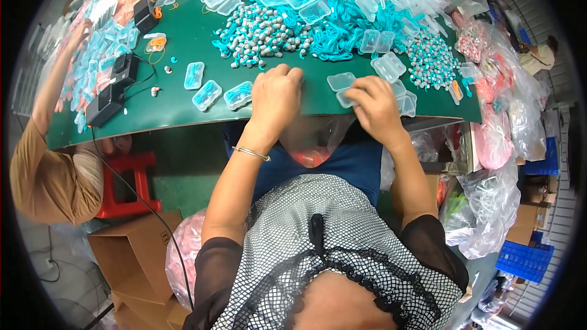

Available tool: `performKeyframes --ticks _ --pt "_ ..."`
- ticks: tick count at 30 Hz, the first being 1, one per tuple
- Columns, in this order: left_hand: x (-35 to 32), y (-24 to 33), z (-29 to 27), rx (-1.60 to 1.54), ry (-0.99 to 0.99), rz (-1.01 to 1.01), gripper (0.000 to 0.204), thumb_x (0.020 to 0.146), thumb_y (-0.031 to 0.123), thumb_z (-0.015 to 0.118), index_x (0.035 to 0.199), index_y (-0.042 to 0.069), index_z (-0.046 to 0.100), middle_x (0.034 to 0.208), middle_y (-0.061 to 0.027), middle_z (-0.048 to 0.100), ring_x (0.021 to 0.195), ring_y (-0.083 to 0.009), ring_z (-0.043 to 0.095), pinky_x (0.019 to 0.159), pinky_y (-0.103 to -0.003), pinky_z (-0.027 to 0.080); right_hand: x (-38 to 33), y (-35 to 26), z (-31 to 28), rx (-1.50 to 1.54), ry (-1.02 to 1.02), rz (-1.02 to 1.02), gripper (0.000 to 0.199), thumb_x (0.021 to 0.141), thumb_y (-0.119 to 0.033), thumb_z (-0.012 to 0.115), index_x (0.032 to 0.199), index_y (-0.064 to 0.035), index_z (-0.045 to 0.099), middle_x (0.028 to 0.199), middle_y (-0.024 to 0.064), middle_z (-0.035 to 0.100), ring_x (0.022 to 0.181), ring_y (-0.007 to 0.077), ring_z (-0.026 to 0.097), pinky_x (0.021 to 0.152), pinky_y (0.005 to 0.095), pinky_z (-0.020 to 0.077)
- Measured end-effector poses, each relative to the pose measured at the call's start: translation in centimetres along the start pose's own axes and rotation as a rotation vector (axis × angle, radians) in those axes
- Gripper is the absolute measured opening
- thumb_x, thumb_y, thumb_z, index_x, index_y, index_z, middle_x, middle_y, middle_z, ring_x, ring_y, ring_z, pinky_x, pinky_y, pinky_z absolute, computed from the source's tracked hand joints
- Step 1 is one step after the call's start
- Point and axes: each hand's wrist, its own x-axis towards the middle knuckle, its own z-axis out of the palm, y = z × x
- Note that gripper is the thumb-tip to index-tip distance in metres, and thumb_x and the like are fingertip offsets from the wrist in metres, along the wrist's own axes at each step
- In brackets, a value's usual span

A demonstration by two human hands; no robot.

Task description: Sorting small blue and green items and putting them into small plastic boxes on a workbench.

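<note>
Both my hands rest at the near edge of the green table (pixel 183 43): my left hand (pixel 275 101) is curled, knuckles up, its grasp hidden from view; my right hand (pixel 376 107) pinches a small clear plastic case (pixel 346 99), just beside another empty case (pixel 340 80). Beyond lie heaped grey-and-teal earplugs (pixel 263 33), tangled teal cords (pixel 342 30), and filled cases (pixel 206 95) to my left.
</note>
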Motion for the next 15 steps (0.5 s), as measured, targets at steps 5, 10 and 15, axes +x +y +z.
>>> performKeyframes --ticks 5,10,15 --pt "-0.3 0.3 0.0 -0.039 0.038 0.000 0.011 0.081 0.011 0.071 0.091 0.007 0.068 0.085 -0.0114 0.062 0.077 -0.0332 0.063 0.068 -0.045 0.050 0.2 -1.2 -0.7 0.044 -0.063 -0.011 0.037 0.075 0.001 0.061 0.111 -0.0072 0.065 0.109 0.0109 0.063 0.109 0.0315 0.058 0.094 0.0425 0.0427" --pt "-0.7 0.1 -0.1 -0.138 -0.048 -0.114 0.012 0.081 0.010 0.071 0.093 0.006 0.069 0.089 -0.0109 0.064 0.080 -0.0323 0.065 0.069 -0.043 0.051 1.5 0.4 -1.1 -0.018 -0.083 0.025 0.035 0.080 0.004 0.059 0.112 -0.0058 0.065 0.117 0.0107 0.063 0.115 0.0320 0.056 0.097 0.0439 0.0421" --pt "-0.8 0.6 -0.6 -0.210 -0.042 -0.098 0.013 0.080 0.011 0.069 0.091 0.004 0.070 0.088 -0.0133 0.063 0.084 -0.0350 0.064 0.074 -0.046 0.052 2.2 1.4 -0.6 -0.139 -0.174 -0.068 0.022 0.082 0.000 0.063 0.103 -0.0062 0.066 0.120 0.0080 0.064 0.119 0.0311 0.056 0.097 0.0437 0.0422"
